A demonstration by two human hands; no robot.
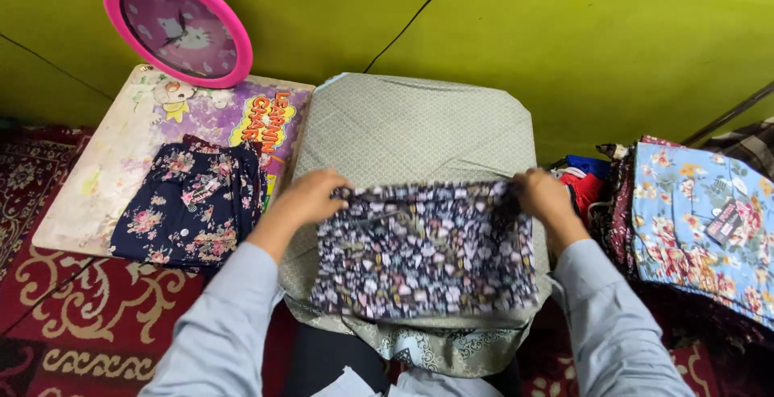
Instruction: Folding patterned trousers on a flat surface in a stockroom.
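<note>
Hands: left hand (310, 195), right hand (542, 195) each grip clamped on dark floral cloth (423, 252) top corners, over grey cushion (419, 127).

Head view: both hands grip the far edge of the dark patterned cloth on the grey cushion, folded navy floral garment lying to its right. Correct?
Not quite. In the head view the folded navy floral garment lies to the left of the grey cushion, on a printed board. The rest holds: left hand and right hand grip the far edge of the dark patterned cloth.

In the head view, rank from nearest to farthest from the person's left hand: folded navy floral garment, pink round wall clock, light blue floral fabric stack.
From the left hand:
1. Folded navy floral garment, just to its left.
2. Pink round wall clock, upper left against the wall.
3. Light blue floral fabric stack, far right.
</note>
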